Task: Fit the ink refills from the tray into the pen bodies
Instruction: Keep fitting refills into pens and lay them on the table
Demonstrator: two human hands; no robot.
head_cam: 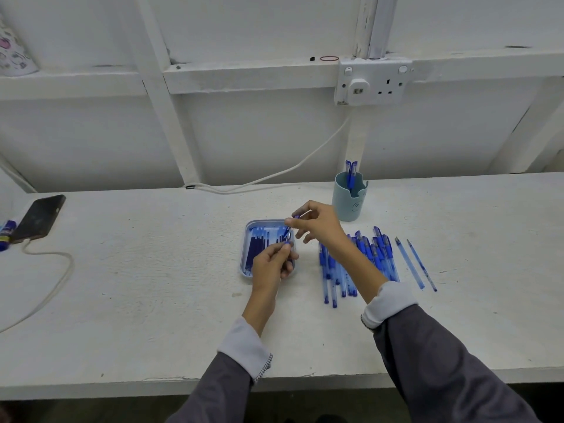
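A pale blue tray point(247, 248) on the white table holds several dark blue ink refills point(255, 250). Over its right side my left hand point(272, 264) grips the lower end of a blue pen body point(288, 234). My right hand point(317, 224) pinches the pen's upper end between thumb and forefinger. A heap of blue pens point(370, 254) lies to the right of the tray, partly under my right forearm. Two loose transparent blue pen parts point(415, 264) lie at the heap's right edge.
A teal cup point(349, 198) with blue pens in it stands behind the heap. A black phone point(39, 218) on a white cable point(52, 288) lies at the far left beside a glue stick point(6, 235). A wall socket point(374, 82) sits above, with its cord running to the table.
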